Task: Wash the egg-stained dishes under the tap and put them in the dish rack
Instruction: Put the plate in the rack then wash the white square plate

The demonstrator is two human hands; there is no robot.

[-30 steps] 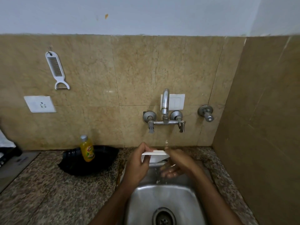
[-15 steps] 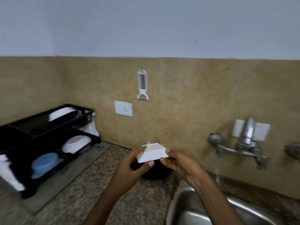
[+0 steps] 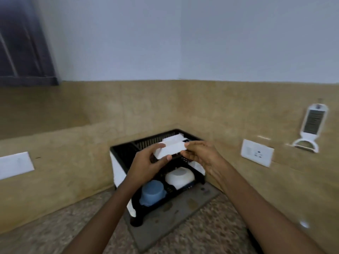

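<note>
A small white square dish is held in the air over the top tier of the black two-tier dish rack in the counter corner. My left hand grips its left end, thumb underneath. My right hand pinches its right end with the fingertips. Another white dish lies on the rack's top tier behind it. On the lower tier sit an upturned white bowl and a blue cup. The sink and tap are out of view.
The rack stands on a grey drain mat on the speckled granite counter. A white wall socket and a hanging white peeler are on the tiled wall to the right. A white switch plate is at left.
I have turned left from the sink to the corner. Both hands carried the white dish away from the tap and now hold it above the rack's top tier.
</note>
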